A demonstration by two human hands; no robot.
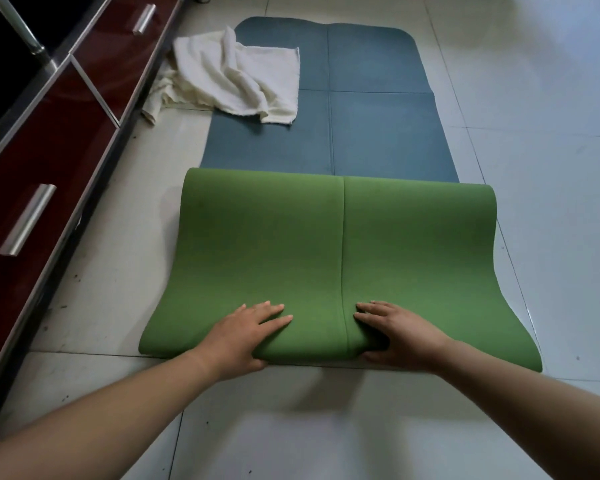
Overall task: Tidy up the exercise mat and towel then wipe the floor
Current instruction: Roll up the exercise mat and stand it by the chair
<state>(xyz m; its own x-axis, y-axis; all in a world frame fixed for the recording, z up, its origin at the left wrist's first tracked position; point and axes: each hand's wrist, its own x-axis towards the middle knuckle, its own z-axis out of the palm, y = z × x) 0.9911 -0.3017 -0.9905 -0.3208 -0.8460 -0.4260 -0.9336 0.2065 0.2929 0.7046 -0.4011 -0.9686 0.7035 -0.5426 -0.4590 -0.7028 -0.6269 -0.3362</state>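
Covering most of frame: pale tiled floor (534, 168), grey grout lines, dark specks at lower left.

Cabinet (49, 161), left edge: dark red glossy drawer fronts w/ metal trim, two bar handles, one at top (144, 18), one mid-left (26, 220).

Exercise mat (336, 254), centre of frame, lying lengthwise away from camera. Near half folded over onto itself, green underside up, loose fold edge across mid-frame; far half flat, blue-grey face up w/ cross-shaped crease lines, rounded corners at top of frame. Near edge curled into a low roll at lower centre.

Towel (236, 77), upper left: cream/white, crumpled, partly on mat's far-left corner, partly on floor beside cabinet base.

Left hand (243, 337), lower centre-left: fingers spread flat on green surface, thumb tucked under near edge; grip closed on exercise mat. Bare forearm runs to lower-left corner.

Right hand (399, 337), lower centre-right: fingers pointing inward on top of mat, thumb under the curled edge; grip likewise clamped on exercise mat. Hands apart, either side of centre crease.
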